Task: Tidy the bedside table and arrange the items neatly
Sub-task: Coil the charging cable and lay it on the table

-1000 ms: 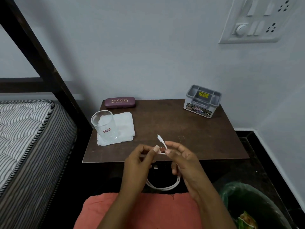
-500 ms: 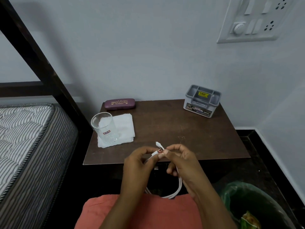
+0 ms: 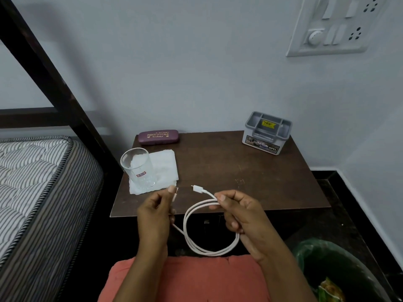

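A white charging cable (image 3: 207, 250) hangs in loops in front of the brown bedside table (image 3: 250, 179). My right hand (image 3: 242, 214) grips the gathered loops near the small white plug, which points left. My left hand (image 3: 156, 211) pinches the cable's other plug end at its fingertips. On the table stand a clear glass (image 3: 138, 168) on a folded white napkin (image 3: 163, 168), a maroon spectacle case (image 3: 158, 136) at the back left, and a grey plastic organiser box (image 3: 266, 132) at the back right.
A striped mattress (image 3: 32, 192) and dark bed frame (image 3: 50, 77) lie to the left. A bin with a green liner (image 3: 340, 271) sits at lower right. A switchboard (image 3: 333, 25) is on the wall. My orange-clad lap (image 3: 185, 277) is below.
My hands have moved apart, separating the two plug ends. The cable loops now hang wider from my right hand, and the small plug points left over the table's front edge.
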